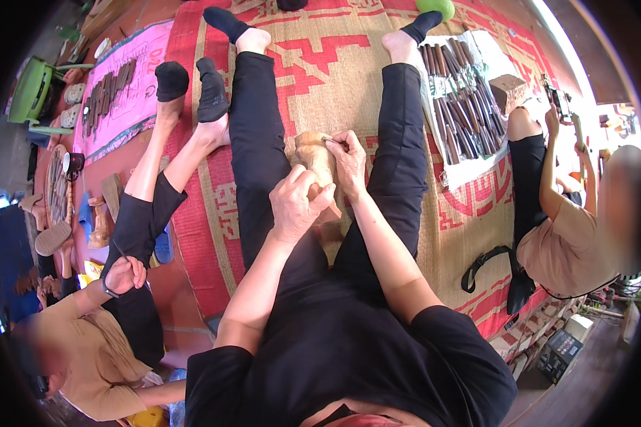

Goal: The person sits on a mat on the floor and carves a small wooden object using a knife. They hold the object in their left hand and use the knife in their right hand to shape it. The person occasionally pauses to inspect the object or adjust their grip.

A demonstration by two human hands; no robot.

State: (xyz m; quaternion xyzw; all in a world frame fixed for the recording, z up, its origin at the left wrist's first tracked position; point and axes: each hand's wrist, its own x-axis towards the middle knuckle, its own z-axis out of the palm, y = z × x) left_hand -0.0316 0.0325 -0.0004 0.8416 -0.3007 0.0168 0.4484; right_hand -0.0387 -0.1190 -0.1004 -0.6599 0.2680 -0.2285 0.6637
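Observation:
Between my thighs is a pale carved wooden figure (312, 153), with rounded forms and a narrower lower end. My left hand (296, 203) is closed around its near part, the thumb pressed against the wood. At its far right edge, my right hand (350, 162) is closed in a pinch. A small dark edge shows at those fingertips, but I cannot make out what it is. The side of the figure under my hands is hidden.
Several dark-handled carving tools (463, 107) lie on a white sheet to the right, beside a wooden block (508, 92). More tools (108, 96) rest on a pink cloth (132, 117) at left. A person sits close on each side. A black strap (486, 265) lies on the mat (463, 249).

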